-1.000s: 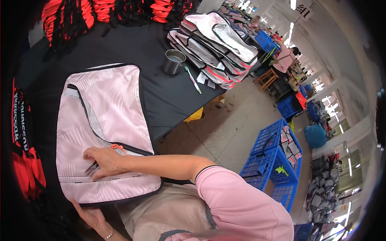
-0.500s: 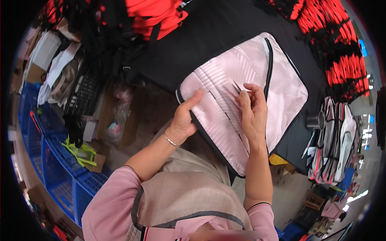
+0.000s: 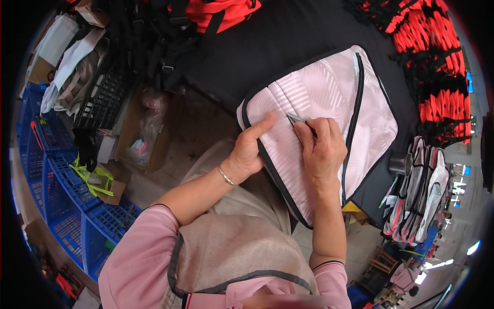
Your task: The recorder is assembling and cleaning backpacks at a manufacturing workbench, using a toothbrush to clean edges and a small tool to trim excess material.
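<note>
A pale pink fabric panel [image 3: 324,92] with black edge binding and a black zipper lies on the black-covered table, its near left side hanging over the edge. My left hand [image 3: 252,149] grips that bound side, thumb on top and fingers underneath, partly hidden. In my right hand [image 3: 321,149] is a pair of thread snips [image 3: 295,119]. Their metal tips point to the upper left, at the panel's stitched seam near my left thumb. My fingers cover the handles.
Red and black strapped pieces [image 3: 435,46] are stacked at the far right. A metal cup [image 3: 400,163] stands by folded grey-and-pink pieces [image 3: 419,190]. Blue crates [image 3: 67,180] and a cardboard box [image 3: 144,129] are at left. Red fabric [image 3: 218,13] lies at the back.
The snips have moved left and down to the seam, and their blades have drawn closer together. My right hand has turned over them. My left hand keeps its hold on the edge.
</note>
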A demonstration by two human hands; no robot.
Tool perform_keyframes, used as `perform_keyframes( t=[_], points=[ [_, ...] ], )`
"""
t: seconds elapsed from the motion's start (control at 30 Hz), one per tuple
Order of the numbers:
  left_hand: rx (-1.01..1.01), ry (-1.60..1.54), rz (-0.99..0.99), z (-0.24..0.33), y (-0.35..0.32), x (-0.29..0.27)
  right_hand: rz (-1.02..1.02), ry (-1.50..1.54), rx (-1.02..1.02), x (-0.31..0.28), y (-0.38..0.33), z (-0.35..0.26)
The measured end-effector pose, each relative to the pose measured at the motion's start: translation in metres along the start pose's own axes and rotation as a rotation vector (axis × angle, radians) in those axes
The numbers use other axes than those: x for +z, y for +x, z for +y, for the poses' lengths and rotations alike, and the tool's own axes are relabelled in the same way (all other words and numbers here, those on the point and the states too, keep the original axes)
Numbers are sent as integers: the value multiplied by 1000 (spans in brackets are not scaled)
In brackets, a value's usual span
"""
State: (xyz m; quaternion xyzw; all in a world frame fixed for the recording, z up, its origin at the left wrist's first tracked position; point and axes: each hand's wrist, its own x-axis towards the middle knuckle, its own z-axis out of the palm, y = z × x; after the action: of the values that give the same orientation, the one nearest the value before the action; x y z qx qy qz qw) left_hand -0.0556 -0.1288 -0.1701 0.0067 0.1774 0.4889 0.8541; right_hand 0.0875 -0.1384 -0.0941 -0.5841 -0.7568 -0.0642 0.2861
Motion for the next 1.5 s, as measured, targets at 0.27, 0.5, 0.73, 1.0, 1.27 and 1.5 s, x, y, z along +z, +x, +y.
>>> perform_keyframes(
  t=[0.27,0.5,0.73,1.0,1.27,1.5],
  points=[
    [5,15,16,-3,1,-1,2,15,89,-1,0,-3],
    [15,43,27,-3,-2,4,40,30,92,0,-5,-2],
    [21,52,21,-6,-2,0,34,44,124,-2,-6,-3],
    [26,56,12,-6,1,-1,23,123,203,-1,-6,3],
    [42,137,28,-21,-4,-3,-36,285,645,27,27,28],
    [213,329,20,-29,-8,-10,-36,104,194,6,26,-14]
  ],
)
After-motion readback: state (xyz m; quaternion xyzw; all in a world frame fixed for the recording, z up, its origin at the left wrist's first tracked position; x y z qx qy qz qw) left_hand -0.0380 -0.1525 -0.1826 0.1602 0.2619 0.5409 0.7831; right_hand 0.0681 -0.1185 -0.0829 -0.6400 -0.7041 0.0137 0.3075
